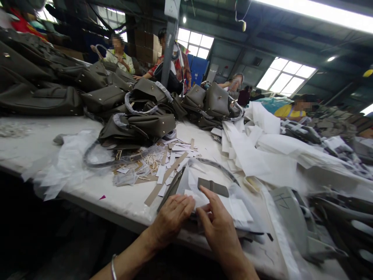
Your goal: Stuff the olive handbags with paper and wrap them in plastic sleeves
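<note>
A dark olive-grey handbag lies at the table's near edge under white paper and thin clear plastic. Its wrapped handle arches behind. On top of the paper is a small olive-grey flap or pouch with a strap. My left hand is closed, its curled fingers pressed together on the near edge of the paper. Just to its right is my right hand, with index finger stretched toward the small flap and thumb apart. Its other fingers are partly hidden.
Olive-grey handbags are heaped along the back and left. Cardboard strips and paper scraps lie mid-table, with plastic sheets to the left. White paper sheets and more bag pieces crowd the right. Several people work beyond.
</note>
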{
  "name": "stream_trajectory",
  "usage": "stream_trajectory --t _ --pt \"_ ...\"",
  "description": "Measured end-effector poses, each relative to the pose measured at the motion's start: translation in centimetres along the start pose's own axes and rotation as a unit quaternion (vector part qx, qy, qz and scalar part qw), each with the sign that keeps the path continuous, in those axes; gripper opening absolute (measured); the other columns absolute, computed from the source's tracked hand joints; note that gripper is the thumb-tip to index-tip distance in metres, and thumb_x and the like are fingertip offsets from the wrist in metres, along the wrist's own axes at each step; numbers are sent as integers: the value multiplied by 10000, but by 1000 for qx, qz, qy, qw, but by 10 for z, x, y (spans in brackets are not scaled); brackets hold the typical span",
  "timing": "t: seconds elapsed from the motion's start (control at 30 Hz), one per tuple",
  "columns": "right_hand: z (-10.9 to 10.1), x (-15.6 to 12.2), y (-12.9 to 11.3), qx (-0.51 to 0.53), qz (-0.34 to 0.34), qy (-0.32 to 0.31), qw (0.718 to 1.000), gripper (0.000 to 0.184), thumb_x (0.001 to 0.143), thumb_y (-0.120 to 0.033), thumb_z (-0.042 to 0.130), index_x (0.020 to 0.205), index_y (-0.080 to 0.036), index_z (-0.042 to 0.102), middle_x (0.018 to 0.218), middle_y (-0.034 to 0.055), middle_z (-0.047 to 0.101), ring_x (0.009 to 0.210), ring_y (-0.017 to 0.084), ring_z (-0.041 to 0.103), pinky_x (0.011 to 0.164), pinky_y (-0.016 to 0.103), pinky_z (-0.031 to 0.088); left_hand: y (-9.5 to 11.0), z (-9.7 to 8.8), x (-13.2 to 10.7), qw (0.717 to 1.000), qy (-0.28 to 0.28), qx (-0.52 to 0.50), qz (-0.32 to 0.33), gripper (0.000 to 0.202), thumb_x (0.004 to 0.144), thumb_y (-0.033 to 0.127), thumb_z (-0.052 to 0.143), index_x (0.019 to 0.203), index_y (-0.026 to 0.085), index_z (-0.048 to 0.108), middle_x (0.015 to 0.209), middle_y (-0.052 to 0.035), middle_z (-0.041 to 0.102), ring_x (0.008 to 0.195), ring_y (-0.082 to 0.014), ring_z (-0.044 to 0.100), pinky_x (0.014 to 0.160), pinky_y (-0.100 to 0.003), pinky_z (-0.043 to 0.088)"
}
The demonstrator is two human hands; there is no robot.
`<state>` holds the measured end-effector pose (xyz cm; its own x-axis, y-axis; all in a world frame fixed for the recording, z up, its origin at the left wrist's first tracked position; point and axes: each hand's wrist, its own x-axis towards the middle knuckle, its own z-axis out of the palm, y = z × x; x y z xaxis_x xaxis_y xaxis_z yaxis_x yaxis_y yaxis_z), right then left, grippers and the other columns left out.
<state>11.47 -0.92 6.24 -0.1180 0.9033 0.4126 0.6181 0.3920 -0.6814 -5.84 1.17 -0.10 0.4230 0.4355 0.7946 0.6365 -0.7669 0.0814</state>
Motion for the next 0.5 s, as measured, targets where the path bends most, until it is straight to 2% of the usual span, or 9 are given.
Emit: stream_trajectory --t 0.17,0.27,0.37,0.43,0.5 --pt "9 -11 1 -52 -56 56 996 504 899 -118 492 1392 -219 494 1329 103 619 1218 234 599 1028 396 521 -2 3 -5 1000 6 -18 -6 365 1011 145 392 1363 86 470 1174 -137 692 1165 -215 612 1001 -372 487" --pt "12 -16 4 -75 -52 71 993 593 900 -103 488 1473 -232 402 1393 109 575 1236 240 595 982 375 556 -3 4 -7 1000 8 -23 -4 403 1004 128 396 1402 82 429 1181 -141 689 1180 -209 605 1028 -378 477" --pt "19 -24 5 -80 -53 45 994 676 899 -89 478 1534 -244 306 1473 111 503 1266 249 576 936 340 583 -4 4 -8 1000 1 -17 4 439 1001 130 393 1440 114 413 1206 -139 676 1189 -219 600 1031 -405 483" --pt "25 -31 4 -72 -56 31 995 680 904 -99 473 1543 -250 296 1493 103 481 1297 264 548 972 361 564 -5 3 -8 1000 -8 -10 11 431 1008 143 376 1433 154 446 1196 -126 675 1168 -219 611 1014 -407 497" --pt "31 -35 2 -40 -32 32 998 638 916 -141 489 1527 -248 341 1435 111 542 1194 263 629 927 353 586 -5 2 -7 1000 -16 -3 12 419 1013 148 359 1409 173 491 1181 -119 675 1146 -220 619 999 -406 508"
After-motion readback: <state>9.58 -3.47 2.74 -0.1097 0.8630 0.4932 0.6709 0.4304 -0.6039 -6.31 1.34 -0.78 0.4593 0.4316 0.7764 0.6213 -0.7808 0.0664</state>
